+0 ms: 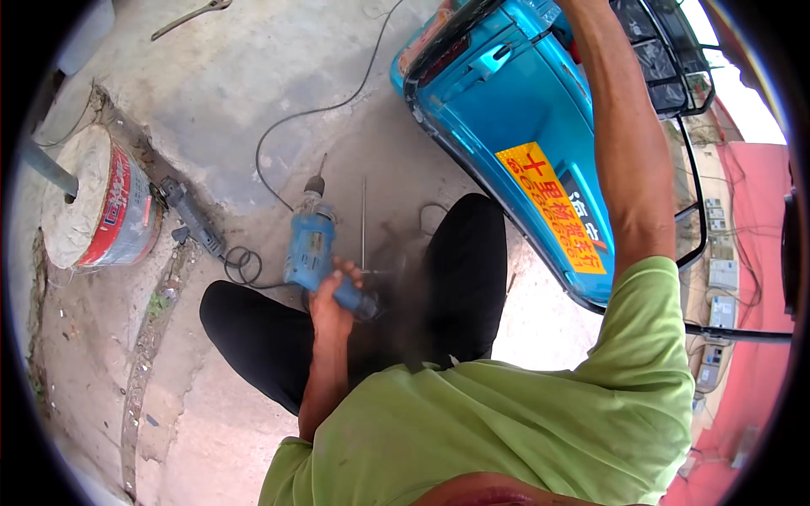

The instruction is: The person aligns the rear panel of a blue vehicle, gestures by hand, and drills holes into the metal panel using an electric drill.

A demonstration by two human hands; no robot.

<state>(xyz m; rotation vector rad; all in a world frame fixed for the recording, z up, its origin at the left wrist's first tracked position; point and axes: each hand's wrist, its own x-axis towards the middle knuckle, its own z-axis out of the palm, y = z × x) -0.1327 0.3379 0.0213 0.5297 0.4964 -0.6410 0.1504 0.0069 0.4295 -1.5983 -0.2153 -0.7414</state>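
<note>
My left hand (333,295) is closed round the grip of a blue electric drill (309,246). The drill's chuck (315,183) carries a thin bit and points away from me, above the concrete floor. A dark cord (291,125) curves off past the drill toward the far side. My right arm (629,143) stretches forward along the blue vehicle body (515,101); its hand is out of the picture, past the upper edge. A thin metal rod (364,223) shows just right of the drill. Around the drill's rear end the picture is smeared and dark.
At left stands a bucket (122,211) filled with hardened grey-white material, a pipe (52,171) sticking out of it. Beside it lies a grey angle grinder (192,219) with a coiled cord (243,266). A wrench (190,18) rests farther off. The vehicle's black frame (472,173) borders my right.
</note>
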